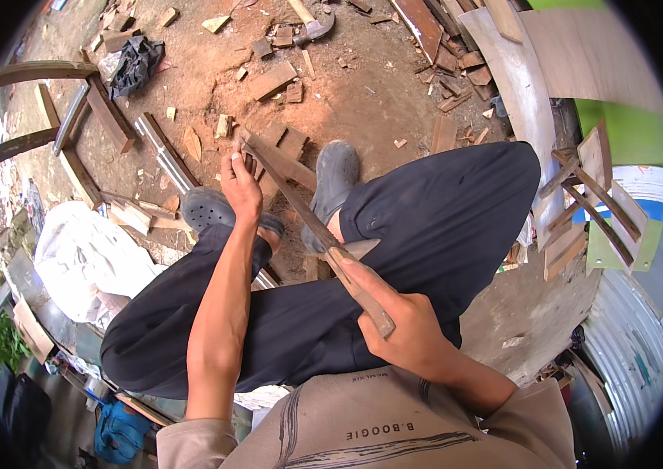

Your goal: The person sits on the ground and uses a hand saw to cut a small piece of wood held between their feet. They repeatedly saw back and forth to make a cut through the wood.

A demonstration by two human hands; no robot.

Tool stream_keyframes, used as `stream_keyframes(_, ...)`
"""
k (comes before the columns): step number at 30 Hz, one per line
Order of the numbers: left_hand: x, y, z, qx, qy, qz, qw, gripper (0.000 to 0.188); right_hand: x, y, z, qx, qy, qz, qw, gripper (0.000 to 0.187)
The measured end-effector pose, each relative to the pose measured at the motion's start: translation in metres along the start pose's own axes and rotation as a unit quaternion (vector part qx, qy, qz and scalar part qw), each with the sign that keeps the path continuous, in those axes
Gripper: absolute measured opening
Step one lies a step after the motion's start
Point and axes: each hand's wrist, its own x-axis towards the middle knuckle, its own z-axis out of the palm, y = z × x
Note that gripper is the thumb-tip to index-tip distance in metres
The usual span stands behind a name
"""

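Observation:
My right hand (pixel 409 328) is wrapped round the wooden handle of a long, narrow tool, which looks like a handsaw (pixel 292 199) with its brown blade seen nearly edge-on. The blade slants away to the upper left, between my shins. Close to its far end, my left hand (pixel 241 187) is closed with curled fingers; what they grip is hidden. Beside those fingers, a light wooden block (pixel 288 166) lies under the line of the blade. A pale pointed piece (pixel 359 249) sticks out by the handle over my dark trousers.
A claw hammer (pixel 314 30) lies on the dirt floor among scattered wood offcuts (pixel 273 80). Grey clogs (pixel 337 172) are on my feet. At left are a black plastic bag (pixel 136 65), wooden frame pieces (pixel 109 113) and white sheeting (pixel 85 254); at right, joined wood slats (pixel 597 195).

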Motion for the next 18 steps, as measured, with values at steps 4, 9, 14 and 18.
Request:
stream_keyframes(4, -0.002, 0.005, 0.000, 0.087, -0.012, 0.002, 0.996, 0.036, 0.101, 0.054, 0.062, -0.039, -0.002, 0.028, 0.999, 0.063)
stream_keyframes(9, -0.006, 0.019, 0.000, 0.174, -0.040, 0.046, 0.983, 0.037, 0.135, 0.055, 0.073, 0.001, 0.011, 0.021, 1.000, 0.063)
stream_keyframes(14, 0.000, -0.004, 0.002, -0.008, 0.006, 0.018, 1.000, 0.039, 0.004, 0.011, 0.011, 0.022, 0.006, 0.015, 1.000, 0.071)
stream_keyframes(18, -0.005, 0.005, 0.008, 0.010, 0.022, -0.014, 1.000, 0.040, 0.041, 0.038, 0.035, -0.028, 0.038, -0.042, 0.998, 0.070)
